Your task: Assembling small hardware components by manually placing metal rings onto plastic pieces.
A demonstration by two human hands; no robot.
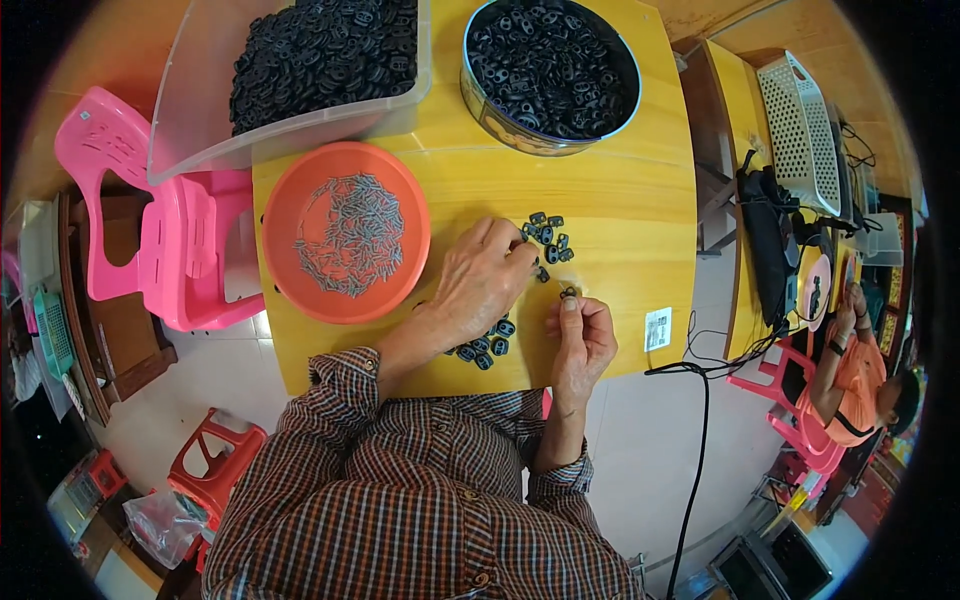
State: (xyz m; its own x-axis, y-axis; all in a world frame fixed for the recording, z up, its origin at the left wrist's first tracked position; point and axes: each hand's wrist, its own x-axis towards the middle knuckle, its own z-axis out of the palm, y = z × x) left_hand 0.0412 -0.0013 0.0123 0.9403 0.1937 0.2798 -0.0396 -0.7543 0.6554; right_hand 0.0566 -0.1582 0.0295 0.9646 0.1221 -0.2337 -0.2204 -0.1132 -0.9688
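Observation:
My left hand (487, 272) is curled, palm down, over the table, its fingertips against the edge of a loose group of small black plastic pieces with two holes (552, 252). Whatever those fingertips hold is hidden by the hand. To its right, my right hand (583, 345) pinches one small black piece (569, 293) between thumb and forefinger. A second cluster of black two-hole pieces (484, 348) lies near the table's front edge, partly covered by my left wrist. Left of my hands, an orange-red bowl (284, 272) holds many short, thin grey metal pins (362, 232).
At the back stand a clear plastic bin (290, 138) and a round tin (500, 130), both filled with black pieces. A pink chair (160, 235) is beyond the yellow table's (640, 200) left side. Black cables (703, 430) hang at the right. Another person (850, 385) sits farther right.

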